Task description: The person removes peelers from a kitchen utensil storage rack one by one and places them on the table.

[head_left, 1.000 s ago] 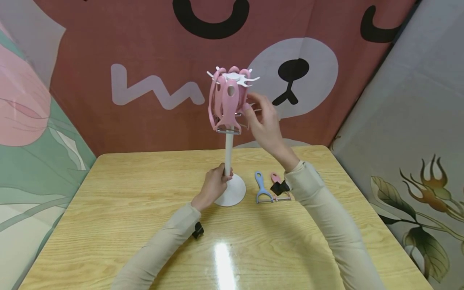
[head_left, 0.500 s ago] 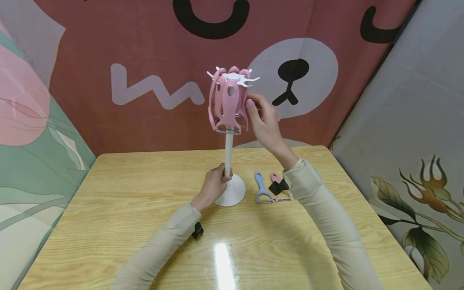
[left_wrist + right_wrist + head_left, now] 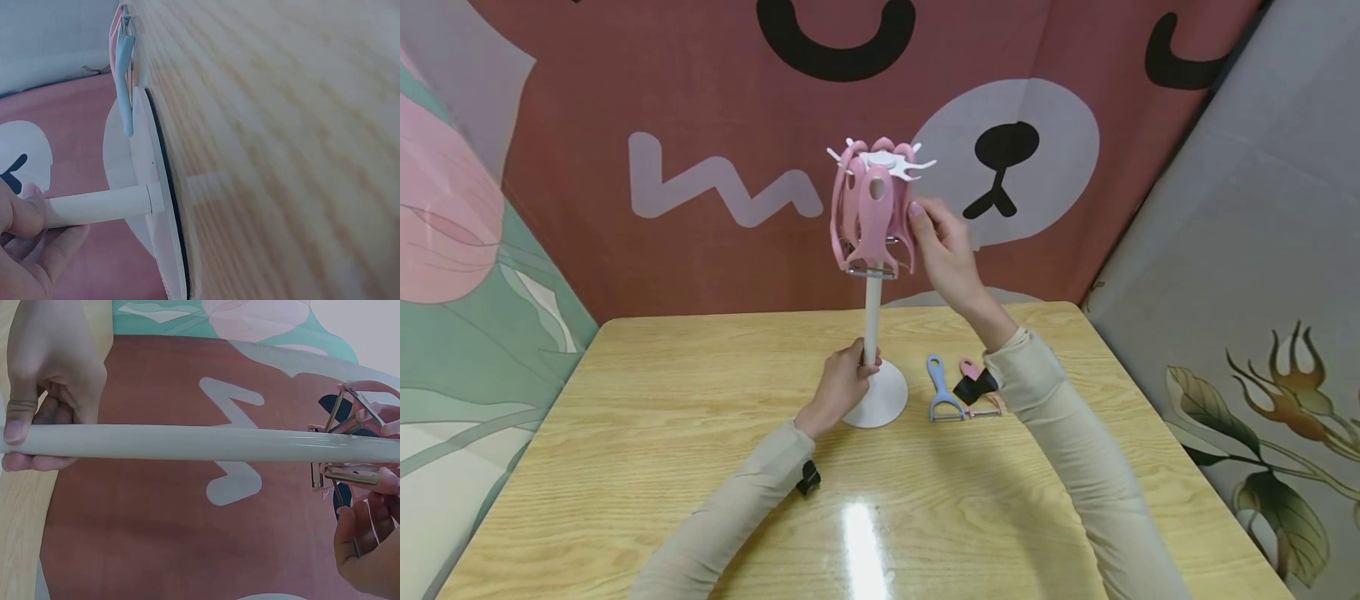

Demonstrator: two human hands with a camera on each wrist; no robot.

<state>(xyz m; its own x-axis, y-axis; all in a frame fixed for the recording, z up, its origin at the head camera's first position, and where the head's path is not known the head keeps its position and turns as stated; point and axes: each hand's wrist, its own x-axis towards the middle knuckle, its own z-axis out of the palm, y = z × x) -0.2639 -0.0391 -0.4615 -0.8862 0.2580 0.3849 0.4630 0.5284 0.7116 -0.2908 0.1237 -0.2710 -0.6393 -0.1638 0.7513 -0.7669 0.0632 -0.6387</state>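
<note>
A white stand with a hooked top rises from a round base on the table, with several pink peelers hung around it. My left hand grips its white pole just above the base. In the left wrist view that pole lies between thumb and fingers. Up at the hanging peelers, my right hand pinches the rightmost pink peeler, thumb on the near side. A front pink peeler hangs blade down. In the right wrist view, metal blades sit close to the right fingers.
A blue peeler lies on the wooden table right of the base. Beside it is a pink peeler, partly covered by the black wrist device. A patterned cloth hangs behind the table.
The rightmost pink peeler has turned, its lower end now hanging in line at the stand's right side. My right hand has shifted slightly with it. The left hand stays on the pole.
</note>
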